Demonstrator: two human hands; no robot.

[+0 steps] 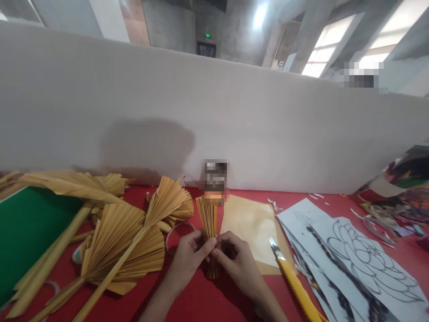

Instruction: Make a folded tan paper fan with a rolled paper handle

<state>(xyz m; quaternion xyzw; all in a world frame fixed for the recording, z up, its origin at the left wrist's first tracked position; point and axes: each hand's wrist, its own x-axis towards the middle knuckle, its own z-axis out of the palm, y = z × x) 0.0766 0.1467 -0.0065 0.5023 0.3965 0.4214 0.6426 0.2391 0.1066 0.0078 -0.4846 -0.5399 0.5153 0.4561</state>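
A pleated tan paper fan [208,217] stands upright between my two hands, its folds bunched together at the middle and spreading a little at the top. My left hand [194,250] pinches it from the left side, thumb in front. From the right, my right hand [234,255] grips the same spot with thumb and fingertips close together. Below the fingers the lower end of the folds shows. To the left lie finished-looking paper fans [117,241] with long rolled paper handles. A roll of tape [169,239] lies just left of my left hand.
Tan paper sheets [250,228] lie behind my right hand. A yellow utility knife [295,286], blade out, rests to the right beside white sheets with a flower line drawing [372,259]. At far left is a green board [33,232]. A white partition [214,112] backs the red table [197,304].
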